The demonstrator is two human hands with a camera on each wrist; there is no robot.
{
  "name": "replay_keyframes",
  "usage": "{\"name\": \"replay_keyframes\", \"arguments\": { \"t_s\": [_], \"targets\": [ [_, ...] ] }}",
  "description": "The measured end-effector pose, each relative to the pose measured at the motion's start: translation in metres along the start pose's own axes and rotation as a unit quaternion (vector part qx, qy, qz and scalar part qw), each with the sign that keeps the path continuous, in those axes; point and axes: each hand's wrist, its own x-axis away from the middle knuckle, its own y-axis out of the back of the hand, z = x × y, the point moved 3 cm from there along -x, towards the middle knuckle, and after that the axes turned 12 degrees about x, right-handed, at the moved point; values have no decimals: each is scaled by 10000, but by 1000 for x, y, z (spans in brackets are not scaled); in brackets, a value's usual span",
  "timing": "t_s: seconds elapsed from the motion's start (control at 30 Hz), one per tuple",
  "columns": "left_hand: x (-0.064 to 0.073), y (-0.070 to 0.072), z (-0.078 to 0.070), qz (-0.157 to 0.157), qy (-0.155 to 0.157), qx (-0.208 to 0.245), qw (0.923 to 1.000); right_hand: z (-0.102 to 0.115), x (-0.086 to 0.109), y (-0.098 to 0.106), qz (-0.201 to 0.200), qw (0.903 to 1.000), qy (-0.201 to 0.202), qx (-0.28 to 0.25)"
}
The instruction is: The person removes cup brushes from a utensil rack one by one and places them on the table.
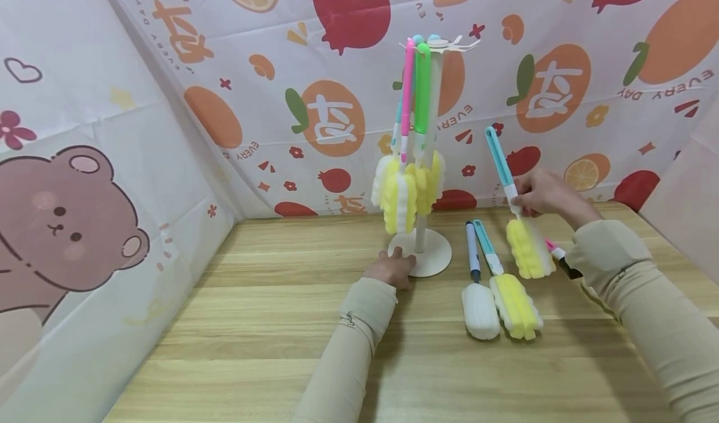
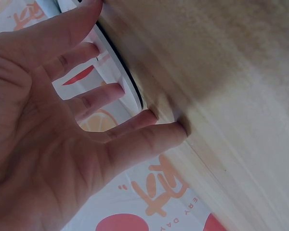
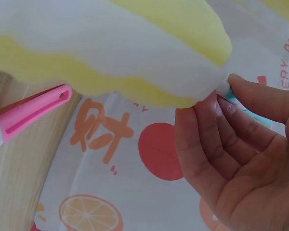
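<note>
In the head view my right hand [image 1: 542,192] pinches a sponge bottle brush [image 1: 528,248] low on its teal handle [image 1: 498,155], with the yellow-and-white head hanging down. The right wrist view shows thumb and fingertips meeting just beyond the sponge [image 3: 135,48]. My left hand [image 1: 391,267] rests at the round white base [image 1: 438,254] of a stand, fingers spread over its edge and the wood. Several sponge brushes, including ones with a pink handle [image 1: 407,86] and a green handle [image 1: 422,89], hang from the stand's hooks [image 1: 463,45].
Right of the stand, a white-headed brush [image 1: 480,311] and a teal-handled brush [image 1: 515,307] lie on the wooden table [image 1: 269,323]. Another pink-handled brush [image 1: 556,249] lies partly behind my right sleeve. A fruit-print cloth [image 1: 348,123] hangs behind.
</note>
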Motion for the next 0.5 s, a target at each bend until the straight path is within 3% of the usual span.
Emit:
{"name": "replay_keyframes", "arguments": {
  "t_s": [0.5],
  "targets": [
    [-1,0,0,5,-20,75,10000,-15,1,-12,447,9989,-102,-28]
  ]
}}
